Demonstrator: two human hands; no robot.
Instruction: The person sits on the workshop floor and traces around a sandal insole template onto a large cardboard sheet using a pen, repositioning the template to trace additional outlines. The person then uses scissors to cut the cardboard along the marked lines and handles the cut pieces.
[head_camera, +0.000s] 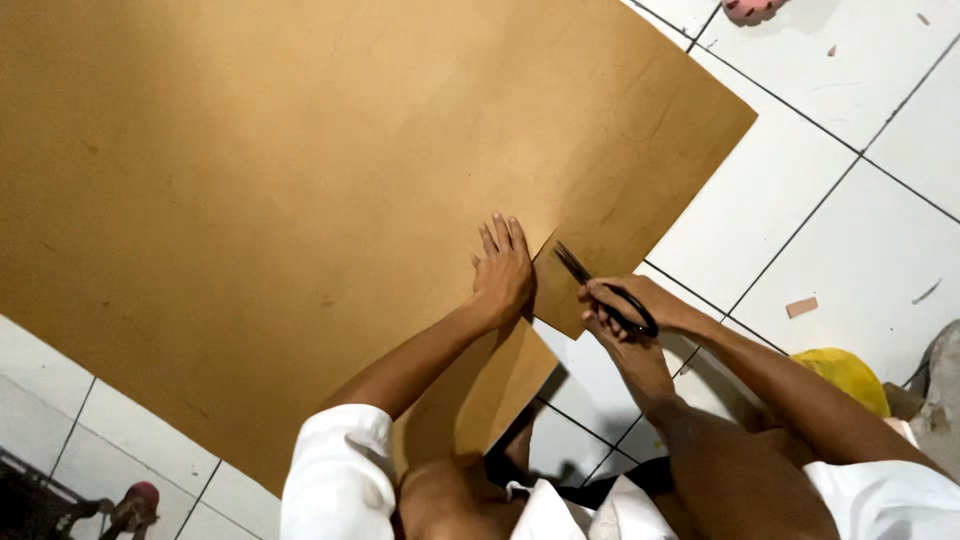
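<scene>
Left hand flat, fingers spread on brown paper sheet; right hand gripping black scissors at the cut

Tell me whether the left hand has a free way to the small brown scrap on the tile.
Probably not as things stand. The left hand is pressed flat on the brown paper, and the scrap lies well off to the right, beyond the right hand with its scissors, which lie across the path.

- One brown paper sheet, cut partway
- One pair of black scissors
- Two hands: left hand, right hand
- One yellow object (at four o'clock)
</scene>
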